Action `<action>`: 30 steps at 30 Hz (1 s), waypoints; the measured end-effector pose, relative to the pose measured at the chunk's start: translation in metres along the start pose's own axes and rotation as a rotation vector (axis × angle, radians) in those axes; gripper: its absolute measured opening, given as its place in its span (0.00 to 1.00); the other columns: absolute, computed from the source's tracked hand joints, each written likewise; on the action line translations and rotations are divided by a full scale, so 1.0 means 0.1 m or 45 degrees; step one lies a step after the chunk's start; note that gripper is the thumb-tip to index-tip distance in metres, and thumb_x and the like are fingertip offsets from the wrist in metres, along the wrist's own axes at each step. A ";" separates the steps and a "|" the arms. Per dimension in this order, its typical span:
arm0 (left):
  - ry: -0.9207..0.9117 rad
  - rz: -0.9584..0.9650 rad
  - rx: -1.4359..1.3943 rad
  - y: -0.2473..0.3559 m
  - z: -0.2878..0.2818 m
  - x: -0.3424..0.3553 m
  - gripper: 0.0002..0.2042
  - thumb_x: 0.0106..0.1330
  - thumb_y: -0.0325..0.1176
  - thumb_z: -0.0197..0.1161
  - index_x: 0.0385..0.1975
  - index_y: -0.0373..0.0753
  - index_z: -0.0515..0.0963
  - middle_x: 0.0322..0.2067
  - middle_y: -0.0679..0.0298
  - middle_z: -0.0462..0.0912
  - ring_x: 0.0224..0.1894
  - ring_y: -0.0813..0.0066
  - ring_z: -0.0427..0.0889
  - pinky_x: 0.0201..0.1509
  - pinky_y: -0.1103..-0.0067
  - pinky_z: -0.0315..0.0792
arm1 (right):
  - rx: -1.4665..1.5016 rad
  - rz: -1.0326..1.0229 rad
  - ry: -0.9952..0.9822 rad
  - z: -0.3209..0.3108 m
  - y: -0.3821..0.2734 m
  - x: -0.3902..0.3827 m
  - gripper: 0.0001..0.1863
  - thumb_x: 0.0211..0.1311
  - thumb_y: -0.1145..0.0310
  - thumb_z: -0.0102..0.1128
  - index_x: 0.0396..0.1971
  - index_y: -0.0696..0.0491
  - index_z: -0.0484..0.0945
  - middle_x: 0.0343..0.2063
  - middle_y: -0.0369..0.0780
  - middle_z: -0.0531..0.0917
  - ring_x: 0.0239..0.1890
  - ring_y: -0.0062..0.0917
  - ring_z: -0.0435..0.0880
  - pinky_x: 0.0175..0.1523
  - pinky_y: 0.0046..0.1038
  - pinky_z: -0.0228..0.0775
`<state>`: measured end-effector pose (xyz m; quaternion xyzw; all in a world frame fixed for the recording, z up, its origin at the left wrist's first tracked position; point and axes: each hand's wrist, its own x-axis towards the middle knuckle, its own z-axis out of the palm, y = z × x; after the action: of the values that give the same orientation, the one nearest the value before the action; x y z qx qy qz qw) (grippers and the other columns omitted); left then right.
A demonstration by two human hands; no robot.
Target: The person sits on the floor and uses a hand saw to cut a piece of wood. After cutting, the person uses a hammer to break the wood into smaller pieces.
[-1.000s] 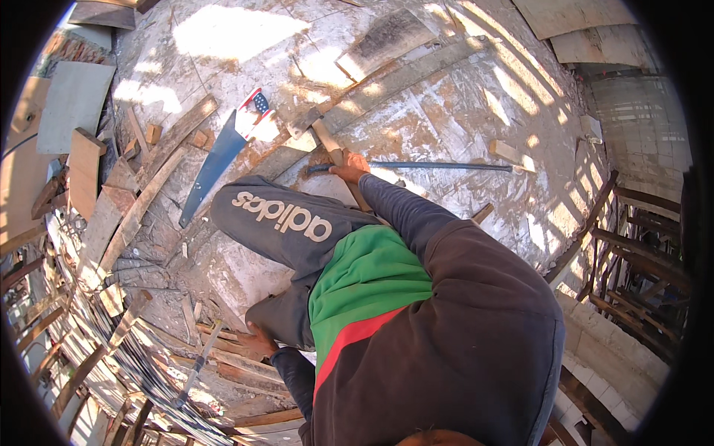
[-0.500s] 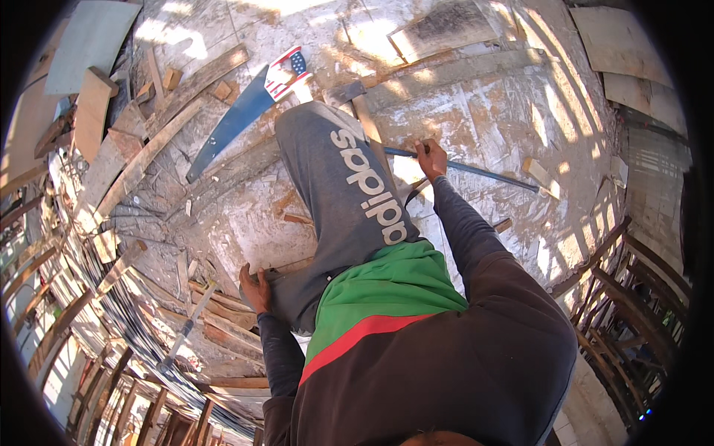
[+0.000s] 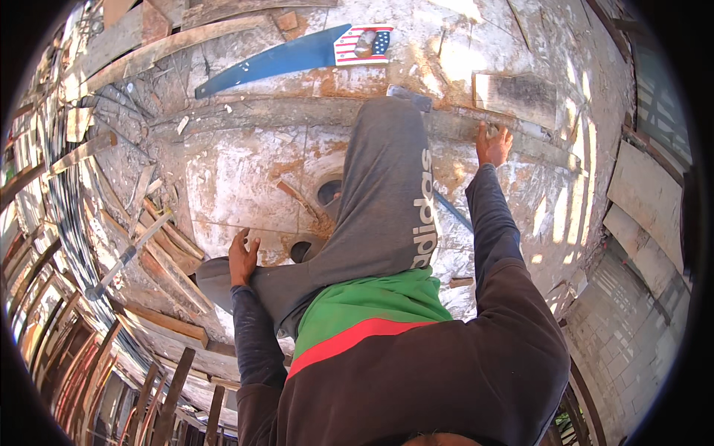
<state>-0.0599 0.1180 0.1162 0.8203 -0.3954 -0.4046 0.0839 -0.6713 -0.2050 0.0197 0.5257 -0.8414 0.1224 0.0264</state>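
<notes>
My right hand reaches out past my right knee, over the long board on the floor; its fingers are apart and I see nothing held. Below it, a blue bar lies on the floor, partly hidden by my leg and forearm. My left hand is beside my bent left leg, fingers loosely spread and holding nothing. Just beyond my right knee shows a hammer's metal head, its handle hidden. Farther off lies a handsaw with a blue blade and a striped, starred handle.
A flat wood piece lies beyond my right hand. Wood strips and a long-handled tool are at the left, near a bundle of metal rods. Sheets stand at the right. A small wood scrap lies before me.
My right hand has let go of the blue bar and moved forward to the long board. The view has turned, so the saw appears farther right. My left hand stays by my left leg.
</notes>
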 end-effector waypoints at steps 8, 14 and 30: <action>-0.020 -0.037 0.045 0.02 -0.13 -0.20 0.23 0.65 0.40 0.65 0.58 0.37 0.74 0.53 0.50 0.79 0.48 0.55 0.83 0.52 0.67 0.77 | -0.115 0.291 -0.699 0.38 -0.28 0.99 0.68 0.39 0.23 0.63 0.74 0.50 0.45 0.63 0.61 0.66 0.65 0.52 0.70 0.65 0.47 0.65; 0.073 -0.213 -0.130 0.12 -0.43 -0.34 0.24 0.65 0.39 0.65 0.59 0.36 0.73 0.54 0.50 0.79 0.50 0.57 0.83 0.51 0.70 0.77 | -0.195 0.092 -0.504 0.78 -0.36 0.88 0.47 0.61 0.40 0.57 0.75 0.39 0.47 0.64 0.62 0.64 0.55 0.58 0.77 0.60 0.51 0.69; 0.155 0.187 0.035 0.23 -0.31 -0.25 0.21 0.63 0.39 0.64 0.54 0.35 0.76 0.48 0.46 0.80 0.51 0.47 0.79 0.57 0.64 0.72 | -0.329 -0.067 0.130 -1.19 0.05 2.04 0.17 0.72 0.58 0.43 0.52 0.52 0.71 0.44 0.50 0.83 0.38 0.53 0.85 0.41 0.52 0.77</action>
<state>-0.0599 0.1150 0.1619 0.8131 -0.4543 -0.3414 0.1260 -0.7774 -0.3544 0.1697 0.5329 -0.8336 0.0390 0.1400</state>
